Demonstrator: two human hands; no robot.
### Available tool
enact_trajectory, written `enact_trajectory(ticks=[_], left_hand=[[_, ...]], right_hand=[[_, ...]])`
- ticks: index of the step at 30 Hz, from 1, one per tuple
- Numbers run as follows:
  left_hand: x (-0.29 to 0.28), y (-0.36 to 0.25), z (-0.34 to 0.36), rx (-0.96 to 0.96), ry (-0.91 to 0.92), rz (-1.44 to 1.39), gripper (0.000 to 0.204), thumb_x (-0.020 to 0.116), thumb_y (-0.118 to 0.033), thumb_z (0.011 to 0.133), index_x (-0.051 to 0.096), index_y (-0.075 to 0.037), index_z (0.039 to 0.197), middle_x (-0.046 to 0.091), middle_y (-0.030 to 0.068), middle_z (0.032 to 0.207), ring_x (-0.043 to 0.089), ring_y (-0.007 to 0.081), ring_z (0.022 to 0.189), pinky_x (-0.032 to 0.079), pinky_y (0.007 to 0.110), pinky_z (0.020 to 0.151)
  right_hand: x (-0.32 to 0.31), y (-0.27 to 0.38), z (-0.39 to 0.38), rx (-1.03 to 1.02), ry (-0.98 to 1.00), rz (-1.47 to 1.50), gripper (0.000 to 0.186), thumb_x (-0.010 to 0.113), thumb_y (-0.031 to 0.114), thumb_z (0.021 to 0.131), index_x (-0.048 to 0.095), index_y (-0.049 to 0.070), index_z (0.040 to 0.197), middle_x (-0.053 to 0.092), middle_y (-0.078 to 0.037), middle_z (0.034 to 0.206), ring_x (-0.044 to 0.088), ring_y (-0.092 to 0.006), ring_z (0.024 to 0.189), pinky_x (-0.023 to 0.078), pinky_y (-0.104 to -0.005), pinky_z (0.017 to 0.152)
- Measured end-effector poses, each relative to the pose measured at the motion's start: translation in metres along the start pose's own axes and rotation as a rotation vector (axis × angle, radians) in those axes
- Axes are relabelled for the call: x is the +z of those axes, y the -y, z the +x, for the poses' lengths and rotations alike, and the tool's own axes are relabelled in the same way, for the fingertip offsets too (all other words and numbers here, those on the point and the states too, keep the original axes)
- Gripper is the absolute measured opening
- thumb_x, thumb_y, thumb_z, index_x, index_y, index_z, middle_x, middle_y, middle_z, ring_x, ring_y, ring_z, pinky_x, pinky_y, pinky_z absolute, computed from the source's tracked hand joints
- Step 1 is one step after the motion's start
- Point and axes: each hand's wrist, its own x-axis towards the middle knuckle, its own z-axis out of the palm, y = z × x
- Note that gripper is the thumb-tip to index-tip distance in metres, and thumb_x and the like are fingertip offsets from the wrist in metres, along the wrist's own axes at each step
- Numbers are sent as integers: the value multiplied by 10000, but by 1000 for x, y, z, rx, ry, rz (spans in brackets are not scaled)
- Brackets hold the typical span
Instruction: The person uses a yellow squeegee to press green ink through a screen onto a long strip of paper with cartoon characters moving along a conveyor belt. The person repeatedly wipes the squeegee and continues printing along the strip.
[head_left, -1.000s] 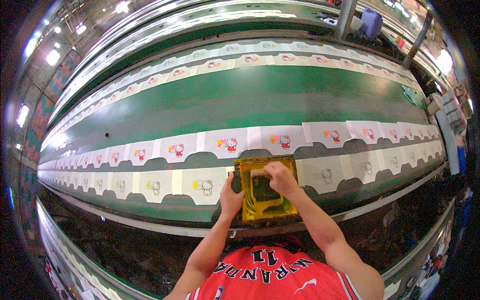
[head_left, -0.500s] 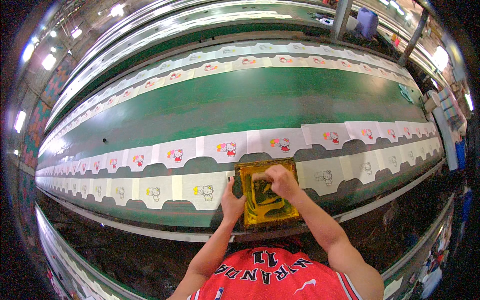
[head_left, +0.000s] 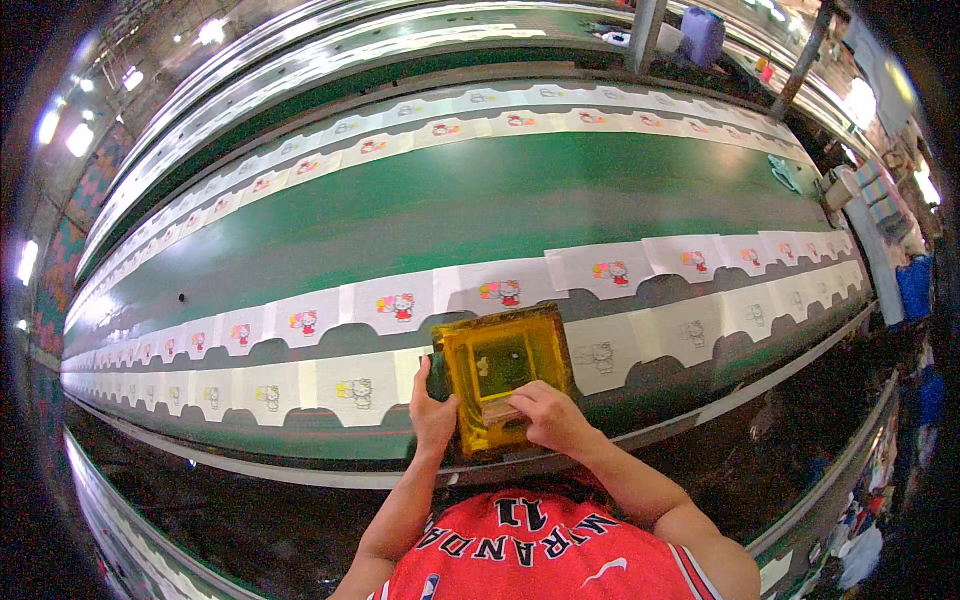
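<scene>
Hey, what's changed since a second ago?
The right hand, holding a small flat block, moved from the yellow frame's upper part toward the person. Nothing was newly grasped or released. The left hand stayed at the frame's left edge; frame and printed sheets stayed put.

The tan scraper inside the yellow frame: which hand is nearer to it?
Right: the right hand holds the scraper. The left hand is apart from it, at the left side of the yellow frame.
</scene>
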Motion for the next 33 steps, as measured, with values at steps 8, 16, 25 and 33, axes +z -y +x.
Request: enact_trajectory(ticks=[8,16,25,33], left_hand=[[130,-42,-24,31,5,34,786,713,2,734,436,16,1470,552,215,1427,523,295,1338,396,361,1114],[160,-42,-30,-112,42,114,811,726,-31,723,449,-64,1484,599,208,1375,597,320,1256,455,368,1052],[161,-65,-30,-214,65,199,815,731,-66,717,454,-86,1483,609,204,1358,624,341,1204,480,384,1009],[162,-50,-29,-140,71,236,813,737,-67,718,444,-64,1476,613,205,1338,602,364,1225,478,404,1018]], right_hand=[[-88,-72,-61,25,-20,-79,352,628,-54,676,656,-12,1024,660,-157,1032,629,-351,1005,532,-419,893],[-89,-107,-94,-5,1,-42,362,605,-38,682,652,-17,1040,658,-159,1051,628,-351,1010,533,-418,897],[-88,-103,-105,-13,-44,-47,389,619,-48,658,642,-31,1047,652,-174,1066,619,-368,1050,524,-430,922],[-89,-98,-119,-13,23,-36,386,625,-42,653,639,-28,1039,650,-181,1071,618,-374,1050,512,-435,938]])
